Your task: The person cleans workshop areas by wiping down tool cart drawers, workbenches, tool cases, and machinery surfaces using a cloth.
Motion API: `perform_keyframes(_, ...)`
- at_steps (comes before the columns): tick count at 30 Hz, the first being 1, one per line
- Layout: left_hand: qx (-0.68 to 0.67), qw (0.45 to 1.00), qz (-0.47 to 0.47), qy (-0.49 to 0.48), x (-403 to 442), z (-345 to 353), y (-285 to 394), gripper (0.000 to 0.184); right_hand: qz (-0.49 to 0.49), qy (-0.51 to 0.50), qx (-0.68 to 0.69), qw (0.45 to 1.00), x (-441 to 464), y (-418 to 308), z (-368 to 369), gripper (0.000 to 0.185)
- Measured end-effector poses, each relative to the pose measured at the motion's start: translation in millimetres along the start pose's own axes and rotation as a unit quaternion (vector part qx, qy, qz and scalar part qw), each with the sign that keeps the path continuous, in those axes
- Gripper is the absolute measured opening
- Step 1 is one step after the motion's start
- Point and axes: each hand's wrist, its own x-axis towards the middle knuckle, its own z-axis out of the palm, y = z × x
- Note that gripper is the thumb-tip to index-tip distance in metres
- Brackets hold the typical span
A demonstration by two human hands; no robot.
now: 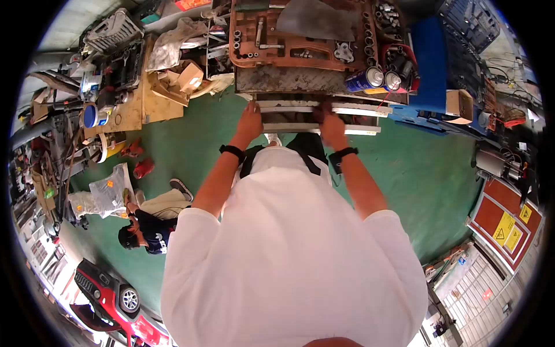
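Note:
Two drawers of a workbench tool cabinet are pulled out toward me, one above the other; a light-edged upper drawer (289, 108) and a lower drawer (283, 126) show. My left hand (250, 122) is closed at the left end of the drawers, its fingers around the edge. My right hand (333, 129) reaches over the drawer fronts with curled fingers. Its fingertips are in shadow beside something dark, which I cannot make out. On the bench top above lies an orange socket set case (283, 61) with sockets, ratchets and a grey cloth (318, 18).
Spray cans (365, 80) stand at the bench's right front edge beside a red bin (404, 55). A blue cabinet (429, 69) is to the right. Left are a cardboard box (189, 78) and a wooden bench (162, 107). A person (151, 228) crouches behind, near a red car (118, 306).

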Motion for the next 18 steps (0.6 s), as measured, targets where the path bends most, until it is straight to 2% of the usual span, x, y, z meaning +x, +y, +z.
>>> perform_keyframes(2, 0.044, 0.995, 0.005, -0.089, 9.4, -5.5, -3.4, 0.057, -0.064, -0.023, -0.001, 0.998, 10.2, -28.6, 8.7, 0.070)
perform_keyframes(4, 0.049, 0.994, 0.005, -0.099, 13.5, -4.7, -7.0, 0.056, -0.149, -0.064, -0.069, 0.984, 7.3, -52.6, 6.2, 0.074)
perform_keyframes(5, 0.052, 0.992, 0.011, -0.118, 14.6, -2.2, -8.4, 0.055, -0.149, -0.061, -0.067, 0.985, 3.9, -53.6, 1.6, 0.074)
perform_keyframes(7, 0.095, 0.988, 0.023, -0.117, 19.5, 13.1, -13.5, 0.049, -0.127, -0.030, -0.115, 0.985, -0.4, -46.8, -2.7, 0.078)
perform_keyframes(9, 0.126, 0.985, 0.030, -0.115, 21.7, 21.0, -8.1, 0.043, -0.115, -0.024, -0.116, 0.986, -2.8, -15.3, -1.5, 0.083)
perform_keyframes(11, 0.163, 0.978, 0.018, -0.128, 18.9, 11.4, 5.4, 0.032, -0.061, -0.004, -0.081, 0.995, -9.2, 19.3, -11.0, 0.086)
perform_keyframes(15, 0.168, 0.976, -0.018, -0.139, 24.6, 8.3, 17.6, 0.027, 0.056, -0.072, -0.090, 0.992, -6.8, 88.8, -32.5, 0.092)
perform_keyframes(17, 0.168, 0.969, -0.043, -0.174, 20.1, -3.8, 27.0, 0.029, 0.116, -0.046, -0.017, 0.992, -7.5, 110.3, -41.9, 0.093)
perform_keyframes(18, 0.165, 0.973, -0.049, -0.154, 19.4, 3.0, 24.2, 0.029, 0.114, -0.045, -0.014, 0.992, -4.9, 107.9, -45.3, 0.093)
